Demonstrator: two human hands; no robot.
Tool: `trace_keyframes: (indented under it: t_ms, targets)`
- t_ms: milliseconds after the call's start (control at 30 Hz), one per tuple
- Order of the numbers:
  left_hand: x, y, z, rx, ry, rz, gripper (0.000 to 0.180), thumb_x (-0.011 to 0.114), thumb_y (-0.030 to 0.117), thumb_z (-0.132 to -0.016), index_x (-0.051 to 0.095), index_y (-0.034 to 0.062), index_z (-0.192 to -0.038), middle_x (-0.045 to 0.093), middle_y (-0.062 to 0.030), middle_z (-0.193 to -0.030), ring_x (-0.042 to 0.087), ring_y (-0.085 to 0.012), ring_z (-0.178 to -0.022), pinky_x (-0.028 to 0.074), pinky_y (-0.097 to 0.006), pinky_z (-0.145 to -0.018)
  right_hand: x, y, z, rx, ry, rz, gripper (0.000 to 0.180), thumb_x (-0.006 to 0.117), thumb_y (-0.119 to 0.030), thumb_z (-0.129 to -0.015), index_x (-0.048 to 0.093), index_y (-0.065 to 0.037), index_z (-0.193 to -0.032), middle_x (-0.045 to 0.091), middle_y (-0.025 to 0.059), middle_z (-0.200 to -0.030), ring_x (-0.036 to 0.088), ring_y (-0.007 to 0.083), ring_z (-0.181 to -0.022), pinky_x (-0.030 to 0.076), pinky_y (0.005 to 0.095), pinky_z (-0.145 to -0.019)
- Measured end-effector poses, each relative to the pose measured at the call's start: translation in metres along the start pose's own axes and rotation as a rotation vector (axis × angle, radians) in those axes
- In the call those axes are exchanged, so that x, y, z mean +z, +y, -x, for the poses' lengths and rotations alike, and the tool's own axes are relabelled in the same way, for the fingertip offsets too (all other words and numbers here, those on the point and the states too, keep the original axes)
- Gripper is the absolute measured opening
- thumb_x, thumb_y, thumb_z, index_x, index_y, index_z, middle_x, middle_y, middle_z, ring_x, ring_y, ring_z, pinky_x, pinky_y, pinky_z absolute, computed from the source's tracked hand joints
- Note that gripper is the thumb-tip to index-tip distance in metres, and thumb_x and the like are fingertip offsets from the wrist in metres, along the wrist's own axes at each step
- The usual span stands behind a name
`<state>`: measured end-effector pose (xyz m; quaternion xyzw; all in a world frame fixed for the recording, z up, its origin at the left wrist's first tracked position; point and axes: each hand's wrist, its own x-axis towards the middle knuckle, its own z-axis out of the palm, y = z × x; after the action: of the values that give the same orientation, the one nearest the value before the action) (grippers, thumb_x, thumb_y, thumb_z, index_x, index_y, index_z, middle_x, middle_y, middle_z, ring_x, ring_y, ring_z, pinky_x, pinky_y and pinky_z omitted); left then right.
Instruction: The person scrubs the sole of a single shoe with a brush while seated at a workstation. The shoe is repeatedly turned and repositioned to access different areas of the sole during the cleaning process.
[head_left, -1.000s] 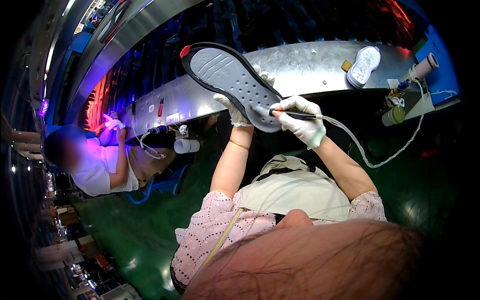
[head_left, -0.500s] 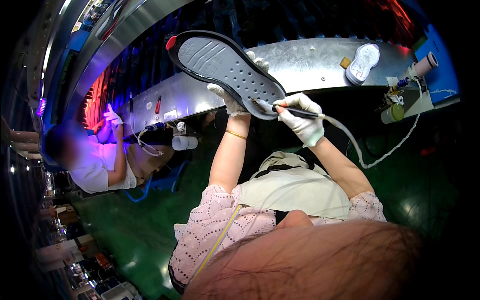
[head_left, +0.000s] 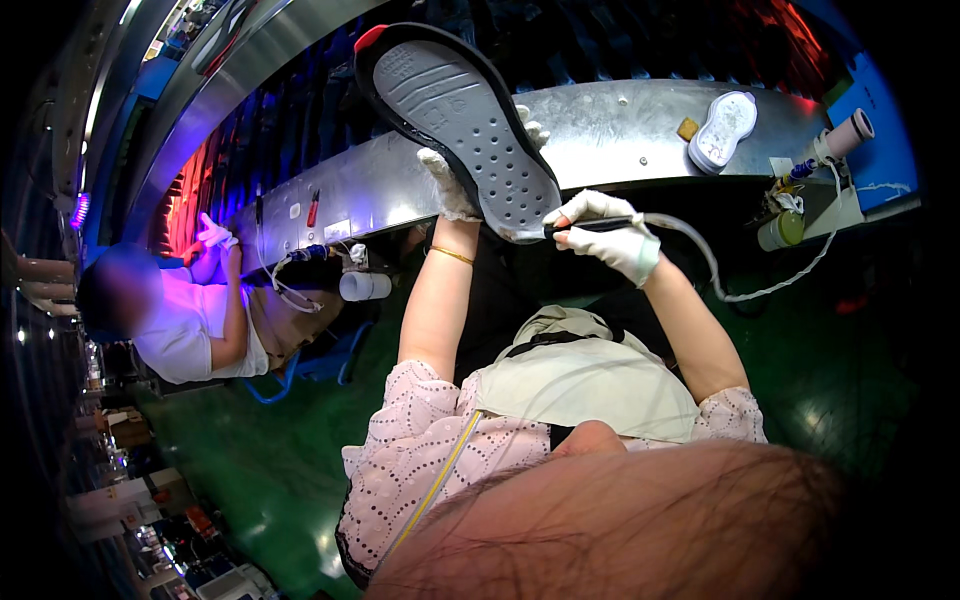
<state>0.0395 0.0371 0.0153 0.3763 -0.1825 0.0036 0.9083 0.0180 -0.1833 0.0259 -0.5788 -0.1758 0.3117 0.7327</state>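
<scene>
A large shoe sole (head_left: 462,125), grey inside with a black rim and a red patch at its far end, is tilted up over the bench edge. My gloved left hand (head_left: 447,188) grips it from beneath, with the thumb on its left side and fingertips showing past its right side. In my gloved right hand (head_left: 612,234) is a black pen-like brush (head_left: 590,226), fed by a pale hose (head_left: 690,228). Its tip meets the near end of the sole, though the bristles are mostly hidden there.
On the metal bench (head_left: 600,130) lie a white sole-shaped piece (head_left: 724,130) and a small tan block (head_left: 687,128). A holder with a pinkish tube (head_left: 850,133) and a yellowish-green cup (head_left: 780,232) stands at the right. A seated co-worker (head_left: 190,310) is at the left.
The sole has moved up and turned more upright in my left hand. My right hand has shifted slightly right and the brush lies lower, at the sole's near edge.
</scene>
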Motion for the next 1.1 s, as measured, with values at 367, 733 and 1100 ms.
trace_keyframes:
  t_ms: [367,733,1100]
  targets:
    - [-0.019,0.012,-0.008,-0.288,0.049,-0.234,0.117,0.058,0.083,-0.065,0.036,-0.0008,-0.143,0.051,-0.0236,-0.135,0.055,-0.0367,-0.12,0.047,-0.049,-0.101,-0.014,0.008,-0.014,-0.089,-0.125,0.241,0.01,0.069,0.003,-0.077,0.066,-0.003,-0.084,0.065,0.0089,-0.102,0.062,0.0161,-0.095,0.048,0.0294,-0.089]
    - [-0.008,0.02,-0.032,-0.614,0.373,-0.152,0.044,0.064,0.037,-0.092,0.06,0.0047,-0.122,0.069,-0.0088,-0.105,0.069,-0.0171,-0.086,0.059,-0.032,-0.076,-0.013,0.004,-0.02,-0.271,-0.121,0.401,0.009,0.066,0.002,-0.072,0.062,-0.005,-0.075,0.065,0.0051,-0.092,0.06,0.0156,-0.089,0.048,0.0292,-0.082]
    - [-0.002,0.022,-0.036,-0.721,0.354,-0.248,0.046,0.06,0.038,-0.094,0.058,0.0058,-0.127,0.069,-0.0123,-0.105,0.07,-0.0196,-0.083,0.061,-0.035,-0.071,-0.028,0.0,-0.028,-0.251,-0.181,0.365,0.011,0.066,0.003,-0.068,0.063,-0.005,-0.075,0.064,0.0064,-0.089,0.061,0.0169,-0.088,0.048,0.0299,-0.083]
